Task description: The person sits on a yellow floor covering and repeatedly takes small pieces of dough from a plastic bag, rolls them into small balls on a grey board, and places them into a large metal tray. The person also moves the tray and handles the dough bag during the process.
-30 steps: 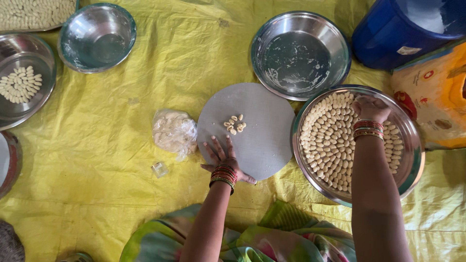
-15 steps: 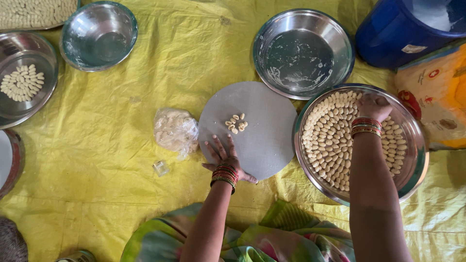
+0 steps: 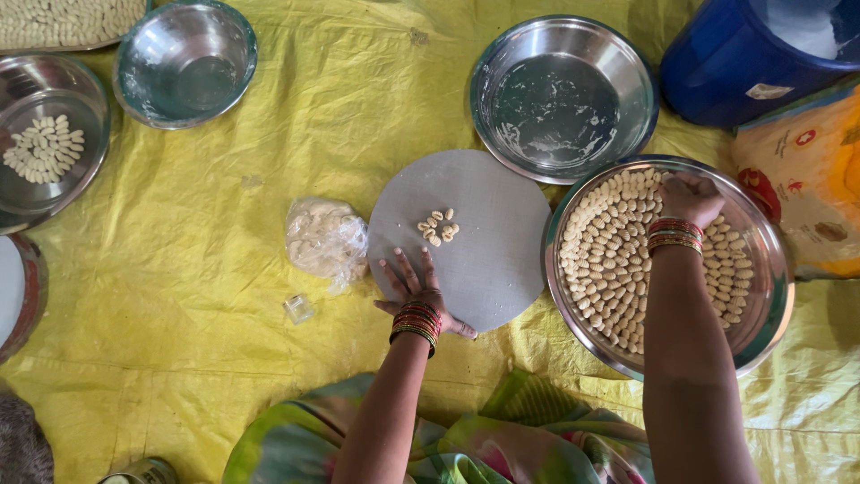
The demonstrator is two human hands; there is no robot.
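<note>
The right hand (image 3: 688,197) reaches into the steel tray of shaped dough pieces (image 3: 761,309) at the right, fingers curled together at the far part of the rings of small pale pieces; whether they pinch a piece cannot be told. The left hand (image 3: 414,285) lies flat, fingers spread, on the near edge of the round grey board (image 3: 488,264), holding nothing. A small cluster of dough pieces (image 3: 438,227) sits near the middle of that board, well apart from the left hand. Just left of the board lies a clear bag of dough (image 3: 324,239), with a small clear cup (image 3: 298,309) near it. Beyond the board stands an empty steel bowl (image 3: 563,97), a blue tub (image 3: 743,63) at far right. Everything rests on a yellow sheet (image 3: 179,358).
</note>
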